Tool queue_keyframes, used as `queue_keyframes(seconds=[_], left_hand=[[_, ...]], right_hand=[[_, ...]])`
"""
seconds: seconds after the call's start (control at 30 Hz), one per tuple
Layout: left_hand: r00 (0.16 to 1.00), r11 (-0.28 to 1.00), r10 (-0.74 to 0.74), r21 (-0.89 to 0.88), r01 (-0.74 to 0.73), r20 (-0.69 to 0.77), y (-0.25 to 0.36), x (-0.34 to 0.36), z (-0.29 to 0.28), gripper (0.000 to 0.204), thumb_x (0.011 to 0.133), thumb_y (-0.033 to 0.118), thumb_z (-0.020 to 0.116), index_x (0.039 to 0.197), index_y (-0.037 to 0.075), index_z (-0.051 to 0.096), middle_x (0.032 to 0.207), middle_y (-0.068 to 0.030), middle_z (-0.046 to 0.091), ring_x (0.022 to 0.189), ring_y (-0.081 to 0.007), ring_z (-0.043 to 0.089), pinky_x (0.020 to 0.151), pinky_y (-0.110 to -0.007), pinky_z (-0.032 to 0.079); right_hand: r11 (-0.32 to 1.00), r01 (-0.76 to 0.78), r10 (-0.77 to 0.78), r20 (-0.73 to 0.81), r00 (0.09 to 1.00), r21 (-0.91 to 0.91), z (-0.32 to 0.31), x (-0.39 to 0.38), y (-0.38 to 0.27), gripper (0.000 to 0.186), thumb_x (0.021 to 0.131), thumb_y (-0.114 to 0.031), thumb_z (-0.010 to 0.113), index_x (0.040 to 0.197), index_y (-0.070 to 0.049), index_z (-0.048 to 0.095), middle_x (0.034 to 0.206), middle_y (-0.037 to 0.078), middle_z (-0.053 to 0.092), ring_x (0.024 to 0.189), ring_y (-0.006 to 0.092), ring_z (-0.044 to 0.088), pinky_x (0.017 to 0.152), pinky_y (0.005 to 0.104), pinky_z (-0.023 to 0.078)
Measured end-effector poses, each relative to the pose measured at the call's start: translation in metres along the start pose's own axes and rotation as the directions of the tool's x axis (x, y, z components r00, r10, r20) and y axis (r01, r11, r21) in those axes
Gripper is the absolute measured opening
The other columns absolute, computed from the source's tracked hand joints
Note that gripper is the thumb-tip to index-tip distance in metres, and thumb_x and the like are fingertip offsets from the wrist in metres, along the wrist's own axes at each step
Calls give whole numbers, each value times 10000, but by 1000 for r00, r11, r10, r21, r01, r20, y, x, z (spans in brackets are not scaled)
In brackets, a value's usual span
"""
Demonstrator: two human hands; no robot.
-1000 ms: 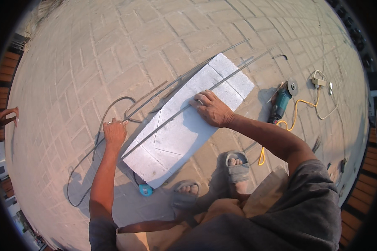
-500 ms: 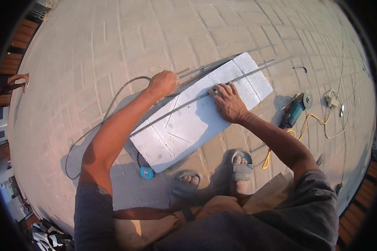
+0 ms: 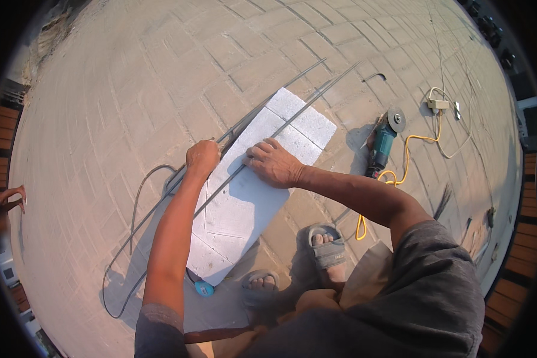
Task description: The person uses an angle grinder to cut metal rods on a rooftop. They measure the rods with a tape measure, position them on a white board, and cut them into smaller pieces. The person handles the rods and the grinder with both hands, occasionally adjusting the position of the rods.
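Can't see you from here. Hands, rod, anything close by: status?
Right hand: fingers over rod across white block. Left hand: curled beside block's left edge, grip unclear. Angle grinder: on paving, right of block.

Head view: left unit of two wide fisheyes worn side by side on the person's head. Looks steeply down and somewhat forward, from above the person's own sleeves [image 3: 426, 268] and sandals [image 3: 329, 255] at the near side. Range short: left hand [image 3: 202, 157], right hand [image 3: 274, 164] and white block [image 3: 252, 206] lie mid-frame, forearms [image 3: 355, 186] in full. Field very wide: paving [image 3: 161, 77] runs to the far side, its joints bowed toward the rim; brown panels [image 3: 516, 259] show at the left and right edges; black rounds off the corners.
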State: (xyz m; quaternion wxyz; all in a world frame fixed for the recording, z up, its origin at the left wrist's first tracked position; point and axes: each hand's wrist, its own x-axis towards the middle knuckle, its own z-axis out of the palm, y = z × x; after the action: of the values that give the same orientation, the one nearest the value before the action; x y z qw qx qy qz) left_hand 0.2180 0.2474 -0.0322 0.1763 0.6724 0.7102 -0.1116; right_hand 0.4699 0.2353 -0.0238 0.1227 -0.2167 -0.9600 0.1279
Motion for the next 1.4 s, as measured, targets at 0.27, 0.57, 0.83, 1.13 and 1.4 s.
queue_keyframes(seconds=[0.27, 0.57, 0.83, 1.13, 1.4], left_hand=[[960, 962, 97, -272, -23, 262, -10, -23, -87, 312, 923, 354, 643, 942, 51, 710, 900, -114, 706, 890, -231, 661, 838, -342, 495], [941, 677, 131, -722, 144, 311, 3, -73, -92, 381, 1027, 383, 546, 1001, 25, 674, 978, -41, 658, 1012, -159, 566, 949, -309, 417], [936, 797, -171, -516, 315, 307, 47, -113, -119, 283, 1022, 269, 532, 1047, 8, 639, 971, -110, 645, 936, -209, 582, 886, -344, 442], [978, 911, -93, -380, 159, 185, 61, -119, -135, 223, 992, 195, 536, 1031, -14, 604, 1092, -160, 569, 993, -303, 572, 922, -365, 427], [973, 982, -91, -144, 123, 212, 100, -123, -172, 222, 978, 200, 563, 1042, -3, 625, 1046, -171, 586, 979, -361, 574, 911, -420, 436]], right_hand=[[984, 23, -9, -79, 997, 178, -5, -12, 16, 332, 914, -143, 574, 1225, -38, 626, 1208, 122, 578, 1176, 287, 520, 1074, 438, 377], [647, -180, 306, -36, 951, 741, -18, -1, 29, 381, 900, -180, 636, 1232, 7, 614, 1175, 182, 609, 1112, 342, 586, 981, 425, 470], [732, -371, 457, -7, 889, 571, -52, -1, 45, 400, 941, -155, 587, 1330, -67, 558, 1097, 191, 574, 968, 348, 643, 819, 442, 530], [977, -55, 84, -136, 987, 206, -34, 49, 61, 176, 867, -123, 548, 954, -58, 686, 1051, 129, 581, 986, 278, 648, 739, 387, 579], [992, 122, -122, -187, 975, -10, -59, 44, 76, 111, 843, -127, 591, 837, -37, 655, 847, 92, 634, 889, 268, 679, 706, 385, 591]])
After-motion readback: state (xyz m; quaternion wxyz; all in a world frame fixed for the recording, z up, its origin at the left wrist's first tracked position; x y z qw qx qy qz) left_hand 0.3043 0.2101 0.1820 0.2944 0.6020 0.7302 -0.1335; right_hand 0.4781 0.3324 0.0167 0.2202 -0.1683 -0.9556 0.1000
